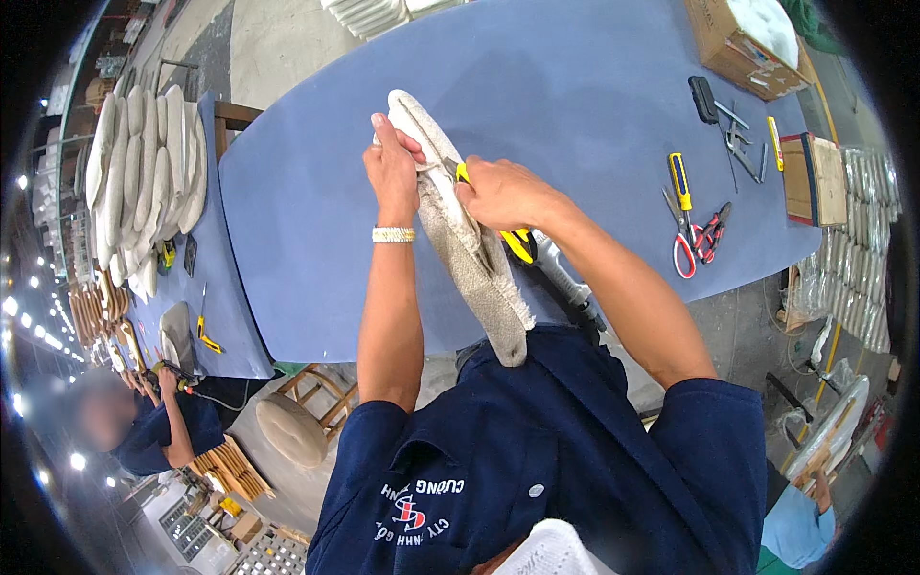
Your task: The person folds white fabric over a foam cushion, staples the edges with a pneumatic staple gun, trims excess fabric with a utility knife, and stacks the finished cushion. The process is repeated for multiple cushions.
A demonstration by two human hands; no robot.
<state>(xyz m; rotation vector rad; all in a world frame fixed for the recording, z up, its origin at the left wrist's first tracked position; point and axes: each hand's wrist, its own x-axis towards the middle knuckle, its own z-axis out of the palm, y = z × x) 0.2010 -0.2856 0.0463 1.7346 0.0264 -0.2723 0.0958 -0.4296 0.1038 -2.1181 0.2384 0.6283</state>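
White fabric (551, 551) lies nearest; your left hand (391, 172) grips the beige cushion (448, 228), your right hand (510, 195) a yellow-and-black tool (463, 173): aim it clear of the left.

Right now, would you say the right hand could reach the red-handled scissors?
Probably, once freed: the right hand grips a yellow tool at the cushion, but the scissors lie uncovered on the table.

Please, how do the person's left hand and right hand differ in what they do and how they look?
The left hand steadies the pad near its far end; the right hand grips a yellow tool against it.
The left wrist wears a pale band; the right wrist is bare.
The left hand points mostly away from the body; the right reaches across toward the left.
Both are gloveless and at the same pad.
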